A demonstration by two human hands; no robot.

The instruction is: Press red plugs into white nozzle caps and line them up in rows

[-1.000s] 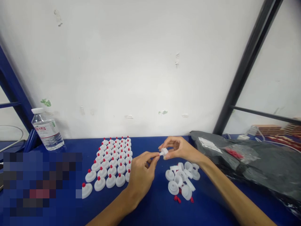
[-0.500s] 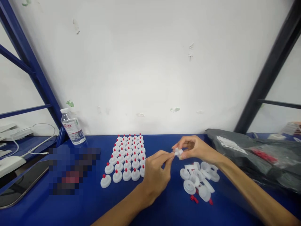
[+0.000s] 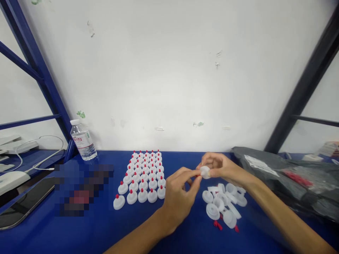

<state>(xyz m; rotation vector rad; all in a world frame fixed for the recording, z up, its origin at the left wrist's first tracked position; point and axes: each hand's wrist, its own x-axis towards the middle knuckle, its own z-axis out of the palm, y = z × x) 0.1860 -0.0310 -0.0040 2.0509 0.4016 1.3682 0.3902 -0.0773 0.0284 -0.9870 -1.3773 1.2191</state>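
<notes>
My right hand point(image 3: 215, 165) pinches a round white plastic cap point(image 3: 204, 172) by its edge, above the table. From the left, my left hand point(image 3: 182, 188) meets it with thumb and forefinger closed on a small red tip, which the fingers mostly hide. Beside my left hand, finished-looking white caps with red tips point(image 3: 143, 185) stand upright in several rows. Below my right hand lies a loose pile of white caps and flat strips point(image 3: 218, 203). Small red tips point(image 3: 217, 225) lie at the near edge of that pile.
A water bottle point(image 3: 83, 141) stands at the back left, against the wall. A phone point(image 3: 25, 204), white devices and a cable point(image 3: 43, 164) lie at the left, near a blurred-out patch. Dark plastic bags point(image 3: 259, 176), one with red pieces point(image 3: 296, 178), cover the right side.
The white cap in my hands has turned, so its round face now shows. Both hands have shifted slightly to the right. The rows and the pile look the same.
</notes>
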